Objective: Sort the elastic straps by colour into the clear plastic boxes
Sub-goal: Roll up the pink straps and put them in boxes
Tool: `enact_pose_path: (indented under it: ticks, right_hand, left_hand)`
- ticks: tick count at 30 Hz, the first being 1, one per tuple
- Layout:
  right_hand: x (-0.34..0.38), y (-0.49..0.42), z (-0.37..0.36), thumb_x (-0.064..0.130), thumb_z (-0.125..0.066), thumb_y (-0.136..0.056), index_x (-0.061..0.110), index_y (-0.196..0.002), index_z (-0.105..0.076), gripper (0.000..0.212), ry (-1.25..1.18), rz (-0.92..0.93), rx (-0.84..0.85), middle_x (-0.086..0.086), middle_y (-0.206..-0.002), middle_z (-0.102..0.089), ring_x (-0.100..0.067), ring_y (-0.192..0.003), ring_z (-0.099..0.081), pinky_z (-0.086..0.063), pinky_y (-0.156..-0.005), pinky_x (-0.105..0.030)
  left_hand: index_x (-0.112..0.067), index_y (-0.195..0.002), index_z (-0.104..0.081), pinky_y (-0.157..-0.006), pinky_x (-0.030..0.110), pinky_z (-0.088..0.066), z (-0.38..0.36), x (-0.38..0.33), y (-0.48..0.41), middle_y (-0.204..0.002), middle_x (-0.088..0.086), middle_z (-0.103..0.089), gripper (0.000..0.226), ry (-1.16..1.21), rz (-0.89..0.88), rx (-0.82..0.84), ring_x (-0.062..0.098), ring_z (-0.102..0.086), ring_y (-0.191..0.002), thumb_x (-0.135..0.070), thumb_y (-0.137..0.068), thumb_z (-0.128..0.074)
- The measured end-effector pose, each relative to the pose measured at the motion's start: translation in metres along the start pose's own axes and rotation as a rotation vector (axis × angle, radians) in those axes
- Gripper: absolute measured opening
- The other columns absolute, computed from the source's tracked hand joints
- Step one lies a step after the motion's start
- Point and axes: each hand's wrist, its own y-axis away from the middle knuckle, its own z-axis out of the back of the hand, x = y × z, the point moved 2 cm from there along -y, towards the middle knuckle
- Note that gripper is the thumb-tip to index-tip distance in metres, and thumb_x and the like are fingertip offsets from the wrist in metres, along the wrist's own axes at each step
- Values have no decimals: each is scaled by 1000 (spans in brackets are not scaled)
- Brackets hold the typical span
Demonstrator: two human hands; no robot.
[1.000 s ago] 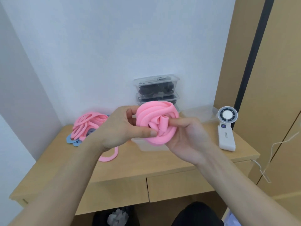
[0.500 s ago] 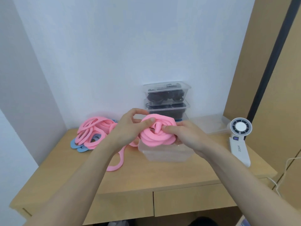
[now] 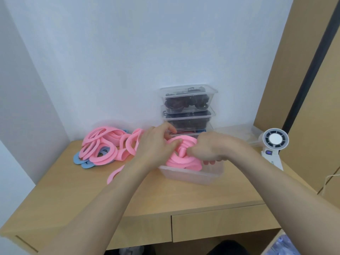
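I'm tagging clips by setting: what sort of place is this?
Likely a home room or small office corner: a wooden desk with drawers against a white wall, a tall wooden cupboard beside it, a small fan on the desk.

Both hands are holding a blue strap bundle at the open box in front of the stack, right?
Not blue: the head view shows the left hand and right hand holding a pink bundle at the open box in front of the stack.
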Motion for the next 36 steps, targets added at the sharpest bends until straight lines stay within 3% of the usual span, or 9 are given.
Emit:
enact_pose_path:
  ticks: [4,8,11,16,19,22,27,31,36]
  right_hand:
    - [9,2,-3,58,-41,-91,17,-82,-61,47,202,-44,154,-3,-77,-74,-18,-70,-66,-54,-79,-31]
    - [7,16,1,55,-50,-91,17,-90,-55,38,331,-21,-274,1,-95,-58,-22,-84,-58,-41,-74,-33]
    - [-6,23,-8,49,-58,-92,20,-103,-47,33,97,101,-489,2,-103,-43,-27,-102,-56,-42,-76,-37]
    - [-15,16,-41,48,-61,-92,28,-94,-52,23,-116,301,-446,10,-100,-49,-18,-99,-49,-44,-87,-39]
    - [-18,12,-41,49,-66,-89,29,-92,-52,25,-147,281,-442,11,-99,-52,-16,-97,-51,-45,-88,-38]
    - [-18,5,-39,50,-70,-84,29,-90,-54,26,-167,258,-433,11,-99,-55,-17,-95,-54,-48,-86,-39]
    - [-21,1,-40,47,-75,-81,34,-86,-53,26,-244,285,-487,15,-97,-52,-10,-93,-50,-43,-81,-31]
    - [-24,2,-44,42,-74,-83,36,-83,-55,20,-310,323,-548,16,-98,-52,-4,-92,-49,-41,-81,-27]
    - [-28,-3,-46,22,-69,-86,29,-75,-64,14,-464,318,-636,13,-89,-61,-4,-86,-57,-46,-80,-25]
  left_hand:
    - [-28,-83,-74,-91,41,-45,-4,4,4,-88,-12,-68,11,-25,18,85,19,-55,-104,-39,-85,-76]
    - [-26,-89,-75,-97,36,-38,-7,3,5,-108,-6,-53,15,-68,29,93,15,-44,-110,-40,-84,-77]
    - [-26,-87,-75,-96,37,-41,-9,4,1,-113,-6,-52,15,-86,55,140,14,-47,-110,-40,-84,-77]
    - [-23,-78,-74,-80,28,-47,-12,3,0,-97,-8,-64,12,-4,57,156,14,-60,-96,-31,-87,-75]
    - [-19,-105,-78,-102,19,-40,-6,19,6,-122,-9,-64,14,279,91,266,5,-54,-120,-19,-94,-70]
    - [-30,-126,-69,-116,37,-36,-7,33,17,-138,-12,-59,38,491,95,309,6,-50,-133,-17,-90,-71]
    - [-23,-102,-77,-117,34,-36,-20,31,27,-131,-5,-58,34,641,61,136,4,-52,-129,7,-91,-64]
    - [-18,-103,-76,-116,25,-37,-27,33,34,-136,-5,-56,24,709,9,61,-1,-51,-129,-7,-86,-64]
    - [-23,-110,-73,-109,13,-33,-26,38,38,-140,-6,-53,35,609,-131,55,0,-45,-135,-33,-78,-63]
